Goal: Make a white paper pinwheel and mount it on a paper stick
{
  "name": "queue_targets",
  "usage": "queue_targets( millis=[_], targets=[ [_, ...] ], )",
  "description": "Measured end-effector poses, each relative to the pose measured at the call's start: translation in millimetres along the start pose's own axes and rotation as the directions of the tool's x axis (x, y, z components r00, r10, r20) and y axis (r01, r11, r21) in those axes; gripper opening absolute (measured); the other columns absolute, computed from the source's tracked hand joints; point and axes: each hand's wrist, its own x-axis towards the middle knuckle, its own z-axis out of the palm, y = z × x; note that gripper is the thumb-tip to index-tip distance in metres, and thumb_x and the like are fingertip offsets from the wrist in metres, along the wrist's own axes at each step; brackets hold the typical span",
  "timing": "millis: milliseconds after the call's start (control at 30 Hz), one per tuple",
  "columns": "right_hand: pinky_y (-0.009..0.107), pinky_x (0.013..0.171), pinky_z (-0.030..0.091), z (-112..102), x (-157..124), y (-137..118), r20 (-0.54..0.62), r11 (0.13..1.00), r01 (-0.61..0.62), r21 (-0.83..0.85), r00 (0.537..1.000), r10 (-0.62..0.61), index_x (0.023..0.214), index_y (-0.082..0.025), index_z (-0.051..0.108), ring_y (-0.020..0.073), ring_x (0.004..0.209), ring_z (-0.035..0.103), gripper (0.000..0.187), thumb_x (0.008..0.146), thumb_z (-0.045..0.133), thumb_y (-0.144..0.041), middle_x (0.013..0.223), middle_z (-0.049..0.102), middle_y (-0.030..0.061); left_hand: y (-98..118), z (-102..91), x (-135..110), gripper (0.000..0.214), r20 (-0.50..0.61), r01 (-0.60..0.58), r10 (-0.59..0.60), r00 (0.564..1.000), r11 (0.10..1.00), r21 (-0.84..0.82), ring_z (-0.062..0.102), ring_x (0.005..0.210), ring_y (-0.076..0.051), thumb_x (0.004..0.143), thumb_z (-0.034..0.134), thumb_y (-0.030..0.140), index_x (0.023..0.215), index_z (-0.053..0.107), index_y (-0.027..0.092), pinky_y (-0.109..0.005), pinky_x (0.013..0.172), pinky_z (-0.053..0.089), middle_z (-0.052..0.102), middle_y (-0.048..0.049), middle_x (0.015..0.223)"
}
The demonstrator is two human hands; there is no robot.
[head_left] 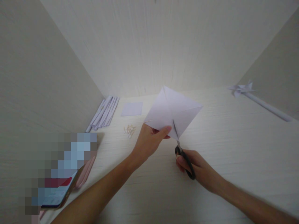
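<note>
A white square sheet of paper (pixel 182 109) with diagonal creases is held up, one corner pointing toward me. My left hand (pixel 149 138) pinches its lower left edge, thumb on top and fingers beneath. In my right hand (pixel 192 163) is a pair of scissors (pixel 188 165) with black handles. One blade lies over the paper's near corner, along the crease, pointing toward the middle. The other blade is hidden behind the sheet. A short slit shows near the sheet's left corner.
Several rolled paper sticks (pixel 106 112) lie at the back left, beside flat square paper (pixel 132 109). Small pale pegs (pixel 130 130) form a pile in front. A partly blurred phone (pixel 58 194) leans at the left over a pink object (pixel 86 174). A paper pinwheel (pixel 243 88) on a stick lies far right.
</note>
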Motion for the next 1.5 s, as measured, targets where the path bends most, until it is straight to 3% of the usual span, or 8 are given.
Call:
queue_targets(
  millis=[1500],
  targets=[
    [0.022,0.043,0.022,-0.1,3.7,3.9,-0.002,0.998,-0.055,0.02,0.998,0.056,0.054,-0.017,0.037,0.0069,0.046,0.028,0.039,0.076,0.043,-0.049,0.05,0.033,-0.0043,0.9,-1.3,1.6,0.018,0.016,0.009,-0.008,1.0,1.0,-0.022,0.06,0.061,-0.011,0.061,0.064,0.022,0.076,0.061,0.012,-0.02,0.055,0.053,0.065,-0.0005,0.07]
  ],
)
